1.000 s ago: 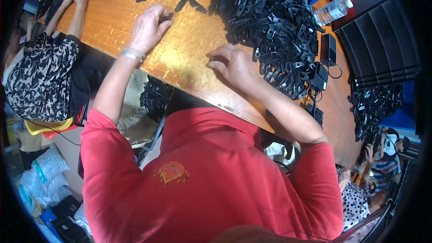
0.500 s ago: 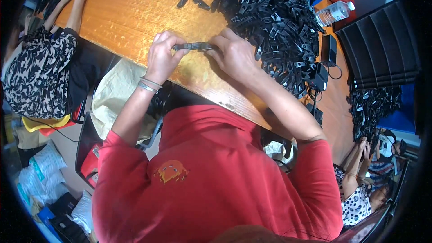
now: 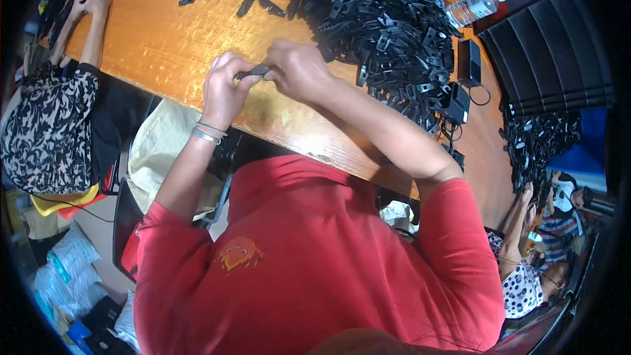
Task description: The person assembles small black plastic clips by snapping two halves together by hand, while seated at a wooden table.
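Observation:
My left hand point(image 3: 223, 89) and my right hand point(image 3: 299, 69) meet over the wooden table point(image 3: 158, 39), both pinching one small black plastic part point(image 3: 253, 71) between their fingertips. A silver bracelet sits on my left wrist. Just beyond my right hand lies a big heap of the same black plastic parts point(image 3: 388, 20), spread along the far side of the table.
A person in a patterned top point(image 3: 46, 125) works at the table's left end. More people sit at the right point(image 3: 526, 276). A water bottle point(image 3: 476, 5), black chargers with cables point(image 3: 460, 85) and a yellowish sack point(image 3: 161, 151) under the table edge are nearby.
My hands were apart on the table a second ago; they came together on a black part and have drawn slightly closer to the table's near edge.

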Tool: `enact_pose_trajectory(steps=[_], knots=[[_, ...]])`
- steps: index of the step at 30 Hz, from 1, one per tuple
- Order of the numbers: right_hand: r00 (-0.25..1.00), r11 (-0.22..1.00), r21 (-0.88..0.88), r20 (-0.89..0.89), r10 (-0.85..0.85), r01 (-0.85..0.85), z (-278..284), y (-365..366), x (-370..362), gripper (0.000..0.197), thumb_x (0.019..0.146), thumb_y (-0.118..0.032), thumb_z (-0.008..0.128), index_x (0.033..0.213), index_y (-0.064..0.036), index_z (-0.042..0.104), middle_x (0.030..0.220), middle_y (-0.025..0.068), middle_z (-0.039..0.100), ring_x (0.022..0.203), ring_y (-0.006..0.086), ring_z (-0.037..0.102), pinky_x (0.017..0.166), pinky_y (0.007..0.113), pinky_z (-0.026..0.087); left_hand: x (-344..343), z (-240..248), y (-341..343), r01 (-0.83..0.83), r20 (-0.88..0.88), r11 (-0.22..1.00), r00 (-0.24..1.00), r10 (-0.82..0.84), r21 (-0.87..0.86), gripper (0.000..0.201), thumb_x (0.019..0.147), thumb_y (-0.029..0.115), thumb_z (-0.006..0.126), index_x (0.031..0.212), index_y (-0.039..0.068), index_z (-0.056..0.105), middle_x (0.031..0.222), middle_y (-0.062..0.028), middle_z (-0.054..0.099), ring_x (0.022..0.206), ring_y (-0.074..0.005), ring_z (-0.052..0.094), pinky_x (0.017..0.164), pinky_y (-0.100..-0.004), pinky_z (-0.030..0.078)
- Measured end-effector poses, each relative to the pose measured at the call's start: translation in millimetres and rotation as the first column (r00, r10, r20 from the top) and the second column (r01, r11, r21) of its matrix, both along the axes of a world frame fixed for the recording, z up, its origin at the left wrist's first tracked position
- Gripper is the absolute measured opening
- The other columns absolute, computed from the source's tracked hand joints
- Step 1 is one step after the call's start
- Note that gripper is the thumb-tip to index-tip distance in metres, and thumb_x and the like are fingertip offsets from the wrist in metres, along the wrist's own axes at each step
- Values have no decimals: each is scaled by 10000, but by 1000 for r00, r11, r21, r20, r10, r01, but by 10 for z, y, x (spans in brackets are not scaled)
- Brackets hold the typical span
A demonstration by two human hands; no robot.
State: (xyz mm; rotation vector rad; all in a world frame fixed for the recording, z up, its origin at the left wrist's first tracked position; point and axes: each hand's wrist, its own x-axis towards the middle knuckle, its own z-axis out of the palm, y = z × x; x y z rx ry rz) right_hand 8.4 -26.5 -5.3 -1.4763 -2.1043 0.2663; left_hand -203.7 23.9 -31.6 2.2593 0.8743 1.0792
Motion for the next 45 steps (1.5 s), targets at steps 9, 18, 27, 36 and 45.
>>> enact_pose_trajectory(steps=[9, 18, 27, 36, 45], knots=[[997, 999, 2, 74, -32, 32, 275, -708, 443, 172, 898, -176, 821, 1046, -92, 798, 977, 112, 703, 857, 367, 736, 745, 471, 604, -1137, 659, 218, 34, -392, 839, 873, -289, -544, 214, 940, -8, 780, 1154, 1, 782, 1075, -117, 762, 1012, -221, 748, 900, -345, 594], [902, 932, 87, 234, -363, 352, 148, -474, 572, 186, 966, -245, 727, 996, -73, 664, 1010, 200, 656, 845, 418, 723, 710, 547, 590, 759, 554, 102, 130, -124, 977, 981, -152, -166, 220, 964, 126, 756, 1169, 57, 796, 1107, -163, 769, 1028, -342, 757, 906, -419, 600], [949, 935, 167, -7, -316, 313, 31, -602, 688, 108, 946, -143, 757, 1010, -85, 693, 1096, 112, 725, 848, 375, 745, 682, 478, 595, 1656, 417, 245, 113, -288, 991, 949, -127, -65, 247, 955, 293, 779, 1109, 101, 801, 1088, -116, 762, 1018, -348, 741, 865, -465, 589], [949, 949, -2, -11, -316, 316, 176, -909, 777, 184, 920, -70, 765, 1090, -58, 698, 1040, 182, 741, 893, 413, 750, 743, 479, 611, 1487, 387, 131, 100, -261, 995, 961, -92, 17, 173, 895, 185, 805, 1014, 85, 730, 1077, -138, 733, 1014, -383, 719, 875, -507, 579], [938, 931, -112, 18, -347, 347, 213, -893, 735, 183, 968, -108, 726, 1144, -60, 724, 1068, 200, 767, 965, 423, 755, 815, 494, 609, 575, 258, -18, 34, -128, 987, 992, -14, 154, 216, 839, 34, 824, 966, 48, 650, 997, -129, 697, 972, -364, 696, 841, -442, 555]])
